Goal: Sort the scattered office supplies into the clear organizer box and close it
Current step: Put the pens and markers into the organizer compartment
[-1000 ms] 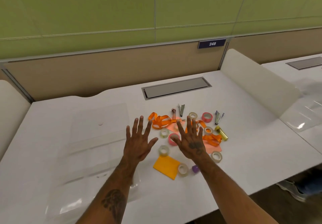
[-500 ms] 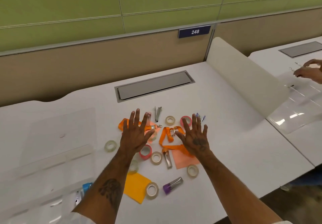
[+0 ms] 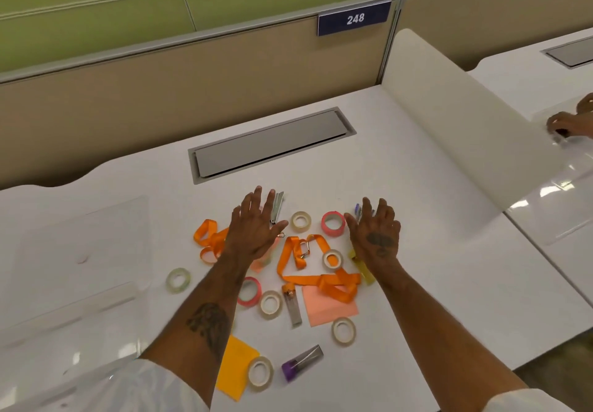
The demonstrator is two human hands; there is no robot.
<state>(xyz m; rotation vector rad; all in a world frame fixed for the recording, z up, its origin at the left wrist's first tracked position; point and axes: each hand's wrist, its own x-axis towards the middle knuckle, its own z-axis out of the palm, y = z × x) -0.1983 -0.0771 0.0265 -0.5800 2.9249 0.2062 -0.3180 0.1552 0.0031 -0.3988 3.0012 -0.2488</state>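
Observation:
My left hand (image 3: pixel 255 230) and my right hand (image 3: pixel 375 236) hover flat, fingers spread, over the scattered supplies on the white desk (image 3: pixel 433 267). Neither holds anything. Between them lie an orange lanyard (image 3: pixel 321 280), a pink tape roll (image 3: pixel 333 224) and a clear tape roll (image 3: pixel 301 221). Nearer me are a salmon sticky pad (image 3: pixel 330 310), an orange sticky pad (image 3: pixel 236 370), a purple-capped tube (image 3: pixel 301 363) and several more tape rolls. The clear organizer box (image 3: pixel 80 270) lies open at the left; its compartments are hard to make out.
A grey cable hatch (image 3: pixel 272 143) is set into the desk behind the supplies. A white divider (image 3: pixel 449 129) borders the desk on the right. Beyond it, another person's hand (image 3: pixel 568 126) rests on a clear box (image 3: pixel 571 199).
The view has swung left and down, so the supplies sit more central. Both my hands have spread further apart and reached slightly forward, still flat and empty.

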